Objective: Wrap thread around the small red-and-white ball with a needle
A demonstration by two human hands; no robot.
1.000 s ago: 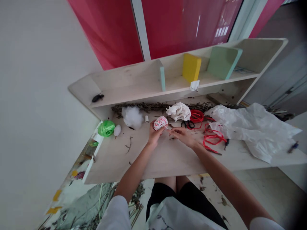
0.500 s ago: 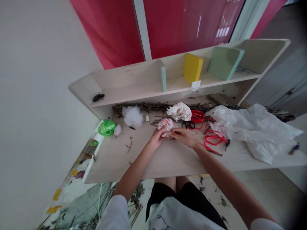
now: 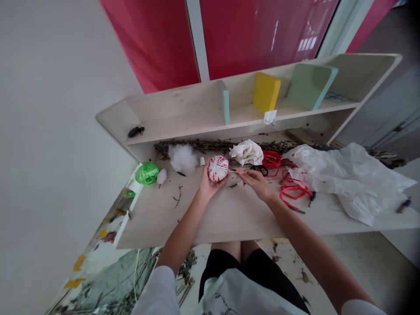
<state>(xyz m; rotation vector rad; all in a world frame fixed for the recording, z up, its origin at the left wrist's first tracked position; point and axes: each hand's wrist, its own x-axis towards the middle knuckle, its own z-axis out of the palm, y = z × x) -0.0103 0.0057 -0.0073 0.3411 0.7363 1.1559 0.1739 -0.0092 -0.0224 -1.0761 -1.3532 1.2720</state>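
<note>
A round ball wound with white thread over red (image 3: 218, 168) rests in my left hand (image 3: 208, 184), whose fingers curl round its left side and underside. To the right of it, my right hand (image 3: 254, 181) pinches a thin pale strand that runs to the ball's right side. A crumpled white paper (image 3: 246, 152) lies just behind my right hand, with black-handled scissors (image 3: 261, 169) and a coil of red cord (image 3: 271, 160) beside it. White fluffy stuffing (image 3: 183, 159) and a small white spool (image 3: 202, 162) lie left of the ball.
Dry twigs line the back of the desk (image 3: 151, 232). A clear plastic bag (image 3: 348, 175) and loose red cord (image 3: 293, 188) lie on the right. At the left edge is a green ball (image 3: 147, 173). Above stands a shelf with a yellow divider (image 3: 266, 92).
My right hand has moved away from the ball, and a strand now shows between them. The ball has shifted slightly left and turned, with my left hand more beneath it.
</note>
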